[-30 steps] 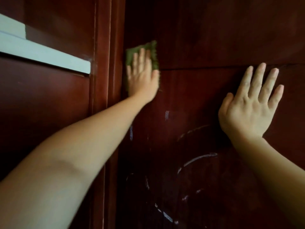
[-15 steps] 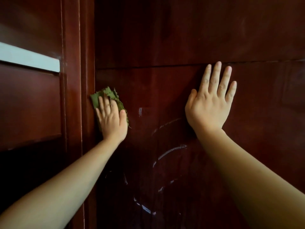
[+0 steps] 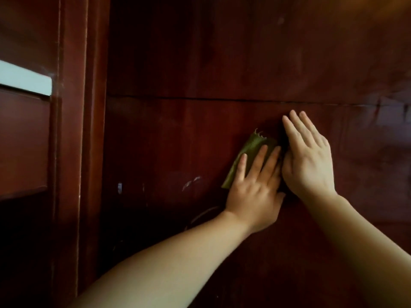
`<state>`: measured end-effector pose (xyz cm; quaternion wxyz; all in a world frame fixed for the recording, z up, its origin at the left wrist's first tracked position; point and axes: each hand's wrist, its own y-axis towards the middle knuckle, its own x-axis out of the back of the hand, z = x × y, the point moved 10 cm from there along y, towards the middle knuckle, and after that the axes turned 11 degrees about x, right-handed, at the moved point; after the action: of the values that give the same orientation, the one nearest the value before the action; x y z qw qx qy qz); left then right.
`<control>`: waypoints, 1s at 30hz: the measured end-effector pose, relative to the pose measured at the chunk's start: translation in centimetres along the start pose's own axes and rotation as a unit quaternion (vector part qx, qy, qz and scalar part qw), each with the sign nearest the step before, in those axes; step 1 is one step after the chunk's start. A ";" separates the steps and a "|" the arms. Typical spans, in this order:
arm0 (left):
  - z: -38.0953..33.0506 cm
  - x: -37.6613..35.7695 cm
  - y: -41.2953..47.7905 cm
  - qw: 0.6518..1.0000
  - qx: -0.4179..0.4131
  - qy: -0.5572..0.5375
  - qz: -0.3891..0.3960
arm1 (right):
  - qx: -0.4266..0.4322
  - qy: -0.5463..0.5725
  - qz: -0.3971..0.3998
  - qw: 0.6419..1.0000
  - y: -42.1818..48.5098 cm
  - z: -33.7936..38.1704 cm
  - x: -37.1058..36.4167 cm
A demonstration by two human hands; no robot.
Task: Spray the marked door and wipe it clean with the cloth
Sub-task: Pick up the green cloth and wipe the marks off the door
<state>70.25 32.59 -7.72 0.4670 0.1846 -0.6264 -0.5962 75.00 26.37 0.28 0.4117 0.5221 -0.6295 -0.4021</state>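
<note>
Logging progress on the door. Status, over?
Left hand flat on green cloth, pressing it to the door. Right hand open beside it, palm on wood. White marks remain left of cloth. Nothing in the way.

Left hand (image 3: 253, 192) flat, palm forward, fingers (image 3: 258, 162) extended and slightly spread, pointing up and to the right; thumb tucked toward the right hand. Right hand (image 3: 308, 161) flat, palm forward, fingers together, angled up-left. The two hands touch side by side at thumb edges. Both forearms bare, reaching up from bottom of view, left arm coming in from lower left.
</note>
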 end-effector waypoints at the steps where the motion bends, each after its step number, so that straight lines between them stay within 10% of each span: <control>1: -0.1 0.0 -0.1 1.000 -0.017 0.006 -0.001 | -0.007 -0.005 0.002 1.000 -0.5 -0.2 0.0; 5: 4.3 0.0 -0.2 0.998 -0.049 0.026 -0.008 | -0.097 -0.073 0.020 0.992 -2.5 1.1 -1.0; 11: 28.7 -0.4 -3.9 0.959 0.281 0.015 0.024 | -0.138 -0.090 0.084 0.983 -4.6 4.0 -3.7; 15: 32.7 -1.4 -8.0 0.912 0.405 -0.020 0.058 | -0.110 -0.095 0.108 0.983 -5.3 5.4 -4.5; 30: 6.7 -3.7 -9.6 0.992 0.119 -0.011 0.042 | -0.147 -0.052 0.095 0.983 -16.0 6.4 -1.9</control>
<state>63.60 37.21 -16.88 0.4597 0.2056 -0.7050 -0.4994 74.40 26.67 -17.02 0.4870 0.3720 -0.6310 -0.4756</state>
